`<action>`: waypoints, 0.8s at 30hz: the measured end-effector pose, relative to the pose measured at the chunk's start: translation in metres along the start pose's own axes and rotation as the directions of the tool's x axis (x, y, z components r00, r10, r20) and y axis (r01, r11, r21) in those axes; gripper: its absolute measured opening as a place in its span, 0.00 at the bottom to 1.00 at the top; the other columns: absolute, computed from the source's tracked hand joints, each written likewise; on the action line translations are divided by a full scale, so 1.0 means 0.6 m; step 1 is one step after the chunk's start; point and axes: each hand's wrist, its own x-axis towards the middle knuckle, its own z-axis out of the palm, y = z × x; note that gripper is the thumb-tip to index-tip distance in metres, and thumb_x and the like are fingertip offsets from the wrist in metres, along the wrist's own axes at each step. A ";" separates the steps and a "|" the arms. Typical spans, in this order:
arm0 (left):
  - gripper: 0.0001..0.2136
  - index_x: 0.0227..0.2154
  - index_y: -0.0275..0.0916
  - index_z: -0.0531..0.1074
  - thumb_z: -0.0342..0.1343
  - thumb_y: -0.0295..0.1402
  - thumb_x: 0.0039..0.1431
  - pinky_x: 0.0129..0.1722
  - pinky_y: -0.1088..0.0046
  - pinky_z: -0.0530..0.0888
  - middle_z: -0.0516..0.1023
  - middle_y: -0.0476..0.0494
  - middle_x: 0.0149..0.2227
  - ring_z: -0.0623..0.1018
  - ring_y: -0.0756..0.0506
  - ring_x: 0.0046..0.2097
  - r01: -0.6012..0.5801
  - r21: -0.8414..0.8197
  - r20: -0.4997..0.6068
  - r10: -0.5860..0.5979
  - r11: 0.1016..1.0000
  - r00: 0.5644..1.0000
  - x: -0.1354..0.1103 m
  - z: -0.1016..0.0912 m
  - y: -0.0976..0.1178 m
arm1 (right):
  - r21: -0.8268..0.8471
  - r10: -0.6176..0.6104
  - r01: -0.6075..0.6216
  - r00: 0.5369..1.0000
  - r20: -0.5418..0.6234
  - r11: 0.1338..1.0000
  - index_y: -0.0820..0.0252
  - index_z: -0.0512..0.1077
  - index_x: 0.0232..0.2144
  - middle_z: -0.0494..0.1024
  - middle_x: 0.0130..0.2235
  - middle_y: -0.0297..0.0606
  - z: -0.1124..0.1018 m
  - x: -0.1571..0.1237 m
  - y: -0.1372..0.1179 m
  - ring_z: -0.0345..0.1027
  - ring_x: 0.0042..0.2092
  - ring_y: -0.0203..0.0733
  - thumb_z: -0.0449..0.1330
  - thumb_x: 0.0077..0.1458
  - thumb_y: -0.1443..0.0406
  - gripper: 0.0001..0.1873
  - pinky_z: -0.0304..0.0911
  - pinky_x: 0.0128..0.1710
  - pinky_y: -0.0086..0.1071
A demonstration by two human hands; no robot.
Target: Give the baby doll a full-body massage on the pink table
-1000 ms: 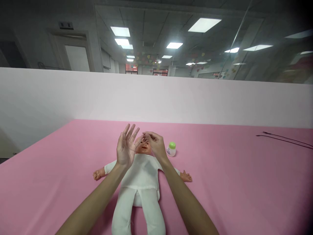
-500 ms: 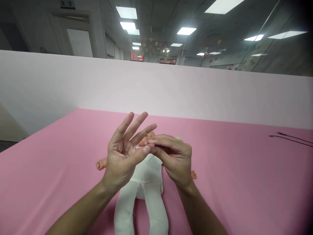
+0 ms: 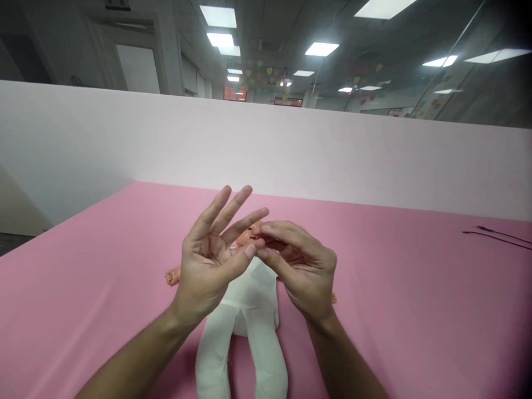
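Observation:
A baby doll [image 3: 253, 288] with a white cloth body lies on its back on the pink surface, legs towards me. Above its chest, my left hand [image 3: 208, 260] has its palm turned towards me, three fingers spread, thumb and index tip together. Whatever that pinch holds, if anything, is too small to make out. My right hand [image 3: 303, 266] is close beside it, fingers curled; its index tip and thumb stand apart around the left fingertips, the thumb touching or nearly so. Both hands partly cover the doll's head [image 3: 244, 238]. One doll hand [image 3: 172, 276] shows at left.
The pink table covering [image 3: 407, 310] reaches back to a low white partition [image 3: 291, 149]. Two thin dark cord-like strands [image 3: 499, 237] lie at the far right. Behind the partition are glass, a door [image 3: 139, 69] and ceiling lights.
My right index finger has lifted off the left fingertips, widening the gap to its thumb, and the right hand has shifted slightly right. My left hand keeps its pose. The view has tilted slightly.

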 end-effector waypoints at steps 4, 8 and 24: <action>0.32 0.61 0.62 0.68 0.69 0.28 0.57 0.57 0.53 0.79 0.67 0.49 0.68 0.69 0.31 0.66 -0.011 -0.006 -0.004 0.011 1.000 1.000 0.002 -0.001 0.005 | -0.014 -0.068 0.068 0.997 0.028 0.998 0.45 0.82 0.45 0.84 0.40 0.34 -0.002 0.001 0.002 0.79 0.43 0.43 0.69 0.58 0.72 0.17 0.79 0.43 0.41; 0.33 0.62 0.62 0.68 0.70 0.27 0.56 0.56 0.51 0.79 0.66 0.49 0.69 0.67 0.30 0.67 -0.025 0.008 0.004 0.025 1.000 1.000 0.000 -0.001 0.005 | 0.000 -0.051 0.051 0.997 0.062 0.999 0.46 0.82 0.46 0.84 0.39 0.35 -0.006 0.002 0.001 0.79 0.41 0.44 0.68 0.59 0.70 0.15 0.79 0.42 0.42; 0.32 0.66 0.58 0.64 0.67 0.34 0.61 0.52 0.56 0.83 0.60 0.46 0.72 0.71 0.31 0.65 0.041 0.223 0.032 -0.050 0.974 0.998 0.028 -0.024 -0.047 | -0.062 0.309 -0.308 0.951 0.016 0.950 0.54 0.84 0.35 0.84 0.36 0.37 -0.018 0.014 0.033 0.79 0.38 0.42 0.67 0.62 0.60 0.07 0.77 0.37 0.35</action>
